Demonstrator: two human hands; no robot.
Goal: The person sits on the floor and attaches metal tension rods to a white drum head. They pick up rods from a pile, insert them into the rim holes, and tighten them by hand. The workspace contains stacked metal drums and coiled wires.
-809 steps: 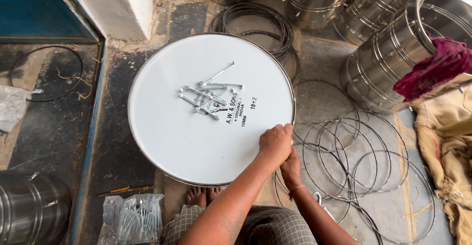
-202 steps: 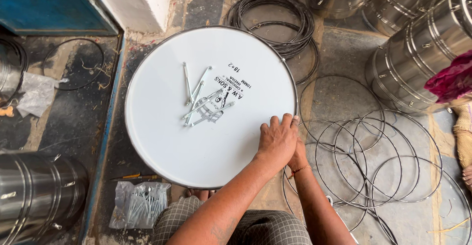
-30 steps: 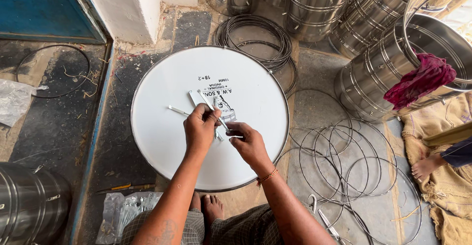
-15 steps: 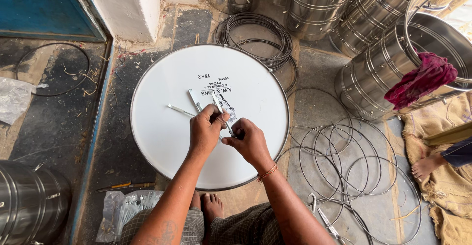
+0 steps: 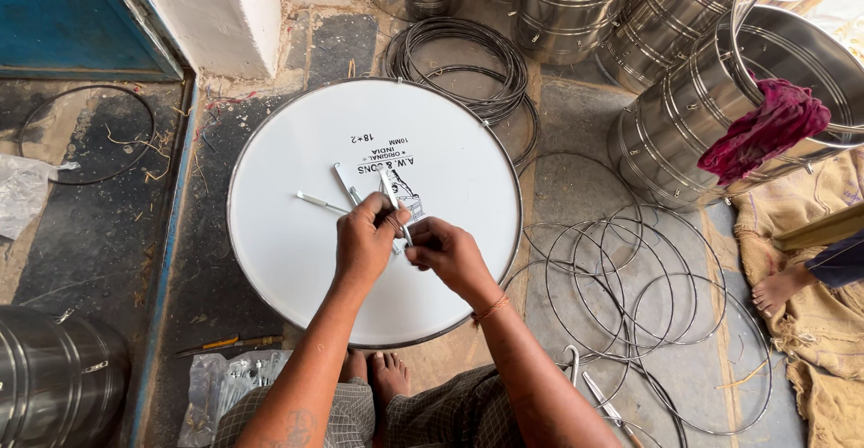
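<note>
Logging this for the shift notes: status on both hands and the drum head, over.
Left hand and right hand together, gripping thin metal rods. White drum head flat on floor. Loose rod beside them.

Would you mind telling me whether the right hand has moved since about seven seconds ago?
Yes. The right hand went from the drumhead's right rim inward to its middle, beside the left hand.

Both bare forearms reach up from 6 o'clock and meet near the centre. The left hand (image 5: pixel 367 237) is curled, fingers (image 5: pixel 389 217) pinched closed. The right hand (image 5: pixel 448 252) sits just beside it at 3 o'clock, fingers likewise pinched, knuckles up.
</note>
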